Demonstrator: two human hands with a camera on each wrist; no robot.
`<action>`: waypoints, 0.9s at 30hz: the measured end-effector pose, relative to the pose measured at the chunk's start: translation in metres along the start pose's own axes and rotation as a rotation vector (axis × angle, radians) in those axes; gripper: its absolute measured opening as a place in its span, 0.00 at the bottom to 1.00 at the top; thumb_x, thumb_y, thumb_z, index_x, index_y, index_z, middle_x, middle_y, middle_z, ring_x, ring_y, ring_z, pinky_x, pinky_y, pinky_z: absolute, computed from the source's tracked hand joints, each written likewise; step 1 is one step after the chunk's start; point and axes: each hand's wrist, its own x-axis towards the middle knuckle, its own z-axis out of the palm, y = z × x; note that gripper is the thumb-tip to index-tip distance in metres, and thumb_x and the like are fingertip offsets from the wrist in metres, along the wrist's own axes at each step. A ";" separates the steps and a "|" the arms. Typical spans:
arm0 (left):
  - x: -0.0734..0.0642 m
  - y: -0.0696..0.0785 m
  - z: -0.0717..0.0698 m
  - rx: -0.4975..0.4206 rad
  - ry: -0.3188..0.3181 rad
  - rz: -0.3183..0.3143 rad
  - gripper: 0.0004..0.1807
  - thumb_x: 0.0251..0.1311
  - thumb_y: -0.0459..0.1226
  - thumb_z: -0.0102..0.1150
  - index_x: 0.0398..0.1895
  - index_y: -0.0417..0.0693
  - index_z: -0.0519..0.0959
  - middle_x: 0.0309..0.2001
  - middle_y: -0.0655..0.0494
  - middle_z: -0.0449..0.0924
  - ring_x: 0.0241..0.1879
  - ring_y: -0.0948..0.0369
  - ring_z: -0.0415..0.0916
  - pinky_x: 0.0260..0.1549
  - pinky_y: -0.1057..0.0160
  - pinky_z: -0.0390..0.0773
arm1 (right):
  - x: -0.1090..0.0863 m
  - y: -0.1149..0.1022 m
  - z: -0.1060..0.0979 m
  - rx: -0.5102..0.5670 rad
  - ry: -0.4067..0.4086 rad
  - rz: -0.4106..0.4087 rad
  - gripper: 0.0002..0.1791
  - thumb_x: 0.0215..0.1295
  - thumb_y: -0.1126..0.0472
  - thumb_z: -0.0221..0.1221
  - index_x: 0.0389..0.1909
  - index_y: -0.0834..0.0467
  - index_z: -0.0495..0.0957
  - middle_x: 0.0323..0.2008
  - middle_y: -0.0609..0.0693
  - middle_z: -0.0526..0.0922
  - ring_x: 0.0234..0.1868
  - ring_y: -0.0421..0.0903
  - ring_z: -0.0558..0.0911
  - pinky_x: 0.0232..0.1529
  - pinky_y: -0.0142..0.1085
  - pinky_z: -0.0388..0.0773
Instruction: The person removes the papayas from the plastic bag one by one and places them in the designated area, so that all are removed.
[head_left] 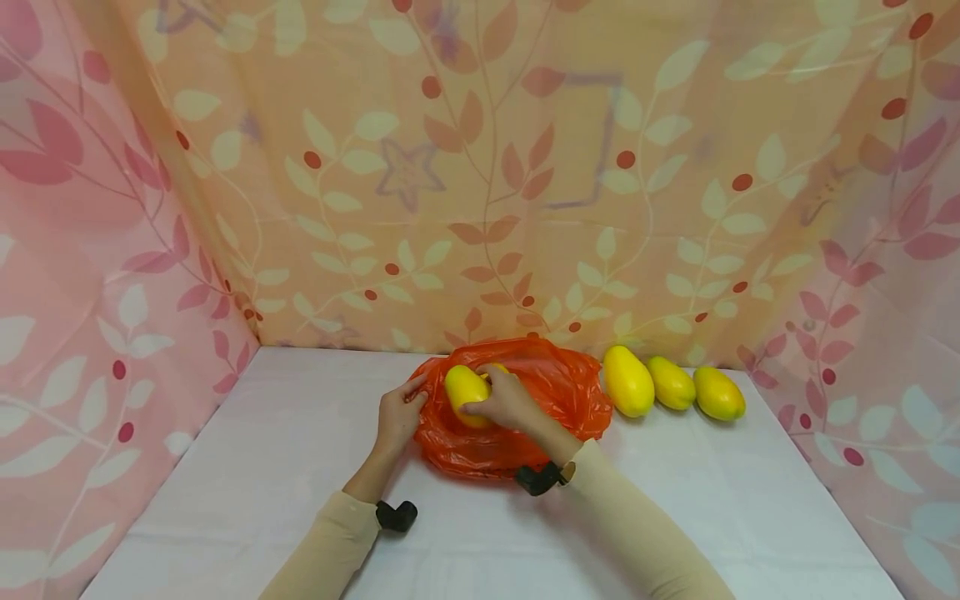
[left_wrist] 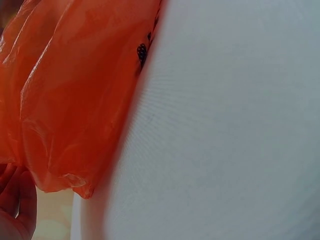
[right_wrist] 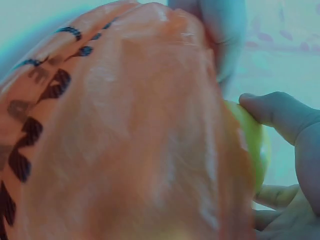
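Note:
A crumpled red plastic bag (head_left: 558, 387) lies at the back middle of the table. My left hand (head_left: 399, 415) holds its left edge with bent fingers; in the left wrist view only part of this hand (left_wrist: 17, 207) shows beside the bag. Over the bag's opening, my right hand (head_left: 506, 402) grips a yellow mango (head_left: 465, 387), thumb on the near side. From the right wrist, the bag (right_wrist: 140, 130) covers part of the mango (right_wrist: 257, 145), and the thumb presses on its skin. Another bit of yellow shows just behind the right hand.
Three more yellow mangoes stand in a row right of the bag: a larger one (head_left: 628, 383), a middle one (head_left: 671, 383) and one at the end (head_left: 718, 393). Leaf-patterned curtains (head_left: 480, 167) enclose the white table (head_left: 300, 433) at the back and sides.

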 end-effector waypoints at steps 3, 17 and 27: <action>0.000 0.000 0.000 -0.005 -0.008 0.008 0.20 0.64 0.31 0.54 0.60 0.41 0.78 0.62 0.42 0.76 0.63 0.50 0.70 0.59 0.50 0.74 | -0.003 0.000 -0.007 0.056 0.013 -0.013 0.38 0.52 0.49 0.71 0.61 0.60 0.69 0.54 0.56 0.78 0.48 0.51 0.78 0.48 0.44 0.82; 0.001 -0.001 0.001 -0.032 -0.029 -0.001 0.20 0.65 0.30 0.54 0.60 0.41 0.77 0.63 0.41 0.75 0.70 0.48 0.64 0.67 0.48 0.66 | -0.016 0.002 -0.030 0.132 0.055 0.010 0.40 0.52 0.48 0.71 0.65 0.56 0.69 0.55 0.53 0.78 0.51 0.51 0.78 0.50 0.43 0.81; -0.001 0.001 0.002 -0.027 -0.017 0.020 0.20 0.64 0.30 0.55 0.60 0.40 0.78 0.62 0.41 0.75 0.68 0.48 0.66 0.65 0.48 0.69 | -0.019 0.005 -0.043 0.142 0.076 0.015 0.40 0.51 0.46 0.71 0.65 0.54 0.70 0.56 0.52 0.78 0.54 0.52 0.77 0.50 0.44 0.81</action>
